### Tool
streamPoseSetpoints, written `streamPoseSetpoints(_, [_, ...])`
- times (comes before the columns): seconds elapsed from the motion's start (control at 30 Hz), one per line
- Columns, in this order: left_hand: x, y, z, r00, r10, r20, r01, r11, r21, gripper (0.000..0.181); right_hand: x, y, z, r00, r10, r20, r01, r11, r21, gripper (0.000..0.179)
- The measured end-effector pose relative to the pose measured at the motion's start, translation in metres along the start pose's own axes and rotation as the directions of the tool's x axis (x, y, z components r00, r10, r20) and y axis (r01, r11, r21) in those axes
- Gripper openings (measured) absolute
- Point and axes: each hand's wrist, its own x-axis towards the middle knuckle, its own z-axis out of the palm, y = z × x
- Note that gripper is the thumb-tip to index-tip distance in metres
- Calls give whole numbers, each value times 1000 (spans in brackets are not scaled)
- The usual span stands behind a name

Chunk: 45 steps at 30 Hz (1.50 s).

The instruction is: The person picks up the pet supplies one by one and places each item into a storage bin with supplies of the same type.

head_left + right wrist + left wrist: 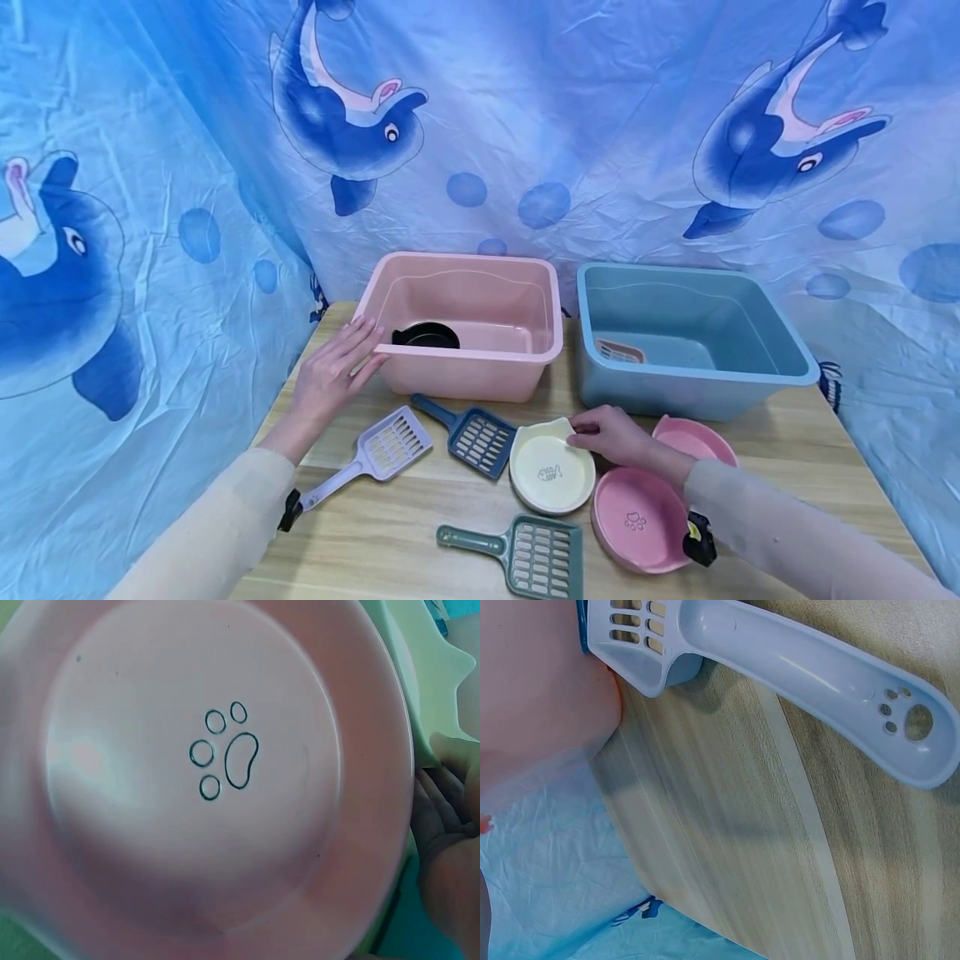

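My left hand (337, 367) rests on the front left corner of a pink plastic bin (465, 375), its fingers extended over the rim. Inside that bin lies a black dish (426, 335). With thumb and fingers, my right hand (618, 435) pinches the rim of a cream cat-eared bowl (551, 479) with a fishbone print. A pink bowl (277, 825) with a paw print fills most of the right wrist view, beside that hand. Below my left wrist is a lilac litter scoop (795, 667) with a slotted head.
A blue bin (675, 387) stands at the right with a brownish slotted scoop (619, 351) inside. A navy scoop (480, 440) and a green scoop (536, 554) lie on the wooden table (360, 542). Another pink bowl (697, 437) sits behind my right forearm. Dolphin-print cloth hangs behind.
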Motion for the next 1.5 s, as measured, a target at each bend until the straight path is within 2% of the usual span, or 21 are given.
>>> streamPoseSetpoints(0.5, [1,1,-1,1000,6,-12,-6,1000,-4,64,3,-3,2,998,40,-58,-38,999,36,22])
streamPoseSetpoints(0.83, [2,2,-1,1000,4,-27,-5,999,-40,55,-4,-26,-7,996,18,-91,-8,994,104,23])
streamPoseSetpoints(1.03, [3,2,-1,1000,-11,-18,10,999,-40,59,-7,-39,-14,994,24,-107,-10,991,132,24])
streamPoseSetpoints(1.5, [3,0,-1,1000,-20,8,20,999,-40,64,-13,-63,-26,991,122,-58,-105,966,235,23])
